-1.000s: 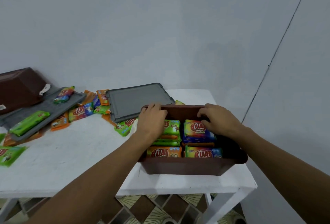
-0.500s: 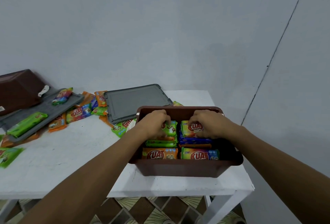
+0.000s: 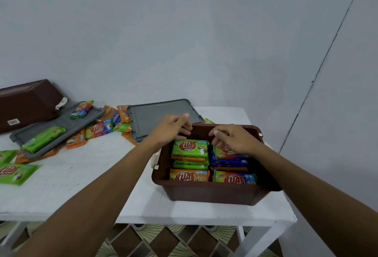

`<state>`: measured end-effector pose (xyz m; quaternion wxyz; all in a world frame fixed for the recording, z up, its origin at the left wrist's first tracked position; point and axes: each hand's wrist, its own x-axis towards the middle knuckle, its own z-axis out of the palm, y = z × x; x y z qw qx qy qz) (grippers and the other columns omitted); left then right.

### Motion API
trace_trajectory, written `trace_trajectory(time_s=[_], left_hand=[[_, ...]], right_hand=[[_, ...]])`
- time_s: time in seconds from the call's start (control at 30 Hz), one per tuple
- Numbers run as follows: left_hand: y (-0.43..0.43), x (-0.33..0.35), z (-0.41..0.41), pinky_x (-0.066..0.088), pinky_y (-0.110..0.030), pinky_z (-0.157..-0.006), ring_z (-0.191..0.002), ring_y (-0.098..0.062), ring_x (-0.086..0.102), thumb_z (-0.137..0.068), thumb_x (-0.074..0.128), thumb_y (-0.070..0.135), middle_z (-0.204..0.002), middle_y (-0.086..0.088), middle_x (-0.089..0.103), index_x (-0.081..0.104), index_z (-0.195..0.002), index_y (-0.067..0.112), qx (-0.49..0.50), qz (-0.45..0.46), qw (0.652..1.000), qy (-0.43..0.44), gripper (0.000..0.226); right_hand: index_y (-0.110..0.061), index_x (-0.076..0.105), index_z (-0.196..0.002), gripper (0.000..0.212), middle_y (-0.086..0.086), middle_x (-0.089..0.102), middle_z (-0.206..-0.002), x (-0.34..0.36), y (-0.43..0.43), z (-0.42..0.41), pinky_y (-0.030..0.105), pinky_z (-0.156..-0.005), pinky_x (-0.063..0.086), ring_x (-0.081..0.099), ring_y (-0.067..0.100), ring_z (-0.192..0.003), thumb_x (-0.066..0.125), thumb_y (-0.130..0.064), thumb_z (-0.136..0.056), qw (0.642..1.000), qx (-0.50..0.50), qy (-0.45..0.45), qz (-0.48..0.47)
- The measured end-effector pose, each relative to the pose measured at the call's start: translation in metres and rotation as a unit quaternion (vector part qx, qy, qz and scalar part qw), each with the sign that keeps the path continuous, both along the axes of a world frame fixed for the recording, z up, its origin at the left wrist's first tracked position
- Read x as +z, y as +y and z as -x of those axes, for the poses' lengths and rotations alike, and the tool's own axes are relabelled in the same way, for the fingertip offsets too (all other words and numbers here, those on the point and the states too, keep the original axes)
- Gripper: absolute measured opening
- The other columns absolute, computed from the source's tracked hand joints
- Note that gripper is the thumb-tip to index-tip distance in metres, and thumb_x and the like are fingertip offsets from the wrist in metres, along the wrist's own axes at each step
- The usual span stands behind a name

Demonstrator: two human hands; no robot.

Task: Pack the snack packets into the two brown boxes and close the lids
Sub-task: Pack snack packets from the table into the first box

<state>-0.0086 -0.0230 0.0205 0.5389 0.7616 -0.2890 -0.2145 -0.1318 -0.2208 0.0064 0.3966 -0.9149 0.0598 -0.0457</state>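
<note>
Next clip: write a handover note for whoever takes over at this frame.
Left hand: empty, fingers loosely curled above the far rim of the near box.
Right hand: over the right rear stack; grip unclear.
Near box: four stacks inside, lid off.
Second box: far left, lid off.
One lid behind the near box, other lid at left with packets on it.
Loose packets on the table.
Left: pack those, close both boxes.

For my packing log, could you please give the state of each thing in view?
Near brown box: open, partly filled with packed packets.
Far brown box: apparently overturned.
Grey lid behind near box: off, lying flat.
Left grey lid: off, loose packets on it.
Other loose packets: unpacked on table.
Left hand: holding nothing.
Right hand: over top packet, grip unclear.
</note>
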Motion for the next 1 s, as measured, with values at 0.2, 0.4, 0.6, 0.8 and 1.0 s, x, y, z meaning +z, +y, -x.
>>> trace_trajectory(time_s=[0.2,0.4,0.6,0.8,1.0], left_hand=[[0.051,-0.006,-0.012,0.057,-0.033,-0.081,-0.089,-0.025,0.069,-0.102,0.04,0.036,-0.099,-0.018,0.07,0.065,-0.104,-0.004,0.056,0.087,0.995,-0.012,0.047],[0.134,-0.027,-0.055,0.056,-0.034,-0.081,-0.092,-0.022,0.069,-0.101,0.039,0.042,-0.097,-0.01,0.072,0.069,-0.099,0.007,0.097,0.034,0.995,-0.013,0.046],[0.208,-0.05,-0.109,0.047,-0.036,-0.083,-0.101,-0.024,0.061,-0.099,0.051,0.028,-0.105,-0.006,0.067,0.069,-0.1,0.009,0.101,-0.152,0.968,-0.174,0.026],[0.253,-0.091,-0.16,0.028,-0.038,-0.114,-0.144,-0.027,0.024,-0.095,0.05,0.047,-0.157,-0.008,0.026,0.036,-0.145,0.013,0.091,-0.359,0.898,-0.239,0.062],[0.272,-0.124,-0.172,-0.001,-0.054,-0.117,-0.147,-0.039,-0.004,-0.094,0.04,0.056,-0.16,-0.019,0.006,0.024,-0.147,0.014,0.091,-0.445,0.843,-0.287,0.069]], right_hand=[[-0.013,0.068,-0.109,0.025,0.0,0.073,-0.087,0.006,0.037,-0.024,0.026,-0.074,0.054,0.069,0.013,-0.077,0.047,-0.023,-0.101,0.999,-0.007,-0.05,-0.014],[-0.016,0.07,-0.096,0.016,-0.002,0.072,-0.083,0.014,0.109,-0.072,0.02,-0.07,0.05,0.065,0.007,-0.074,0.055,-0.021,-0.097,0.997,0.017,-0.081,0.006],[-0.019,0.069,-0.097,0.016,-0.002,0.074,-0.089,0.013,0.182,-0.131,0.033,-0.076,0.053,0.066,0.016,-0.082,0.055,-0.026,-0.093,0.981,0.042,-0.044,0.186],[-0.014,0.06,-0.118,0.032,0.008,0.062,-0.123,-0.033,0.246,-0.164,0.037,-0.086,0.051,0.058,0.025,-0.102,0.046,-0.031,-0.095,0.944,-0.011,0.155,0.291],[-0.014,0.033,-0.145,0.055,0.014,0.034,-0.152,-0.071,0.275,-0.151,0.048,-0.105,0.038,0.029,0.033,-0.139,0.043,-0.04,-0.097,0.932,-0.127,0.188,0.284]])
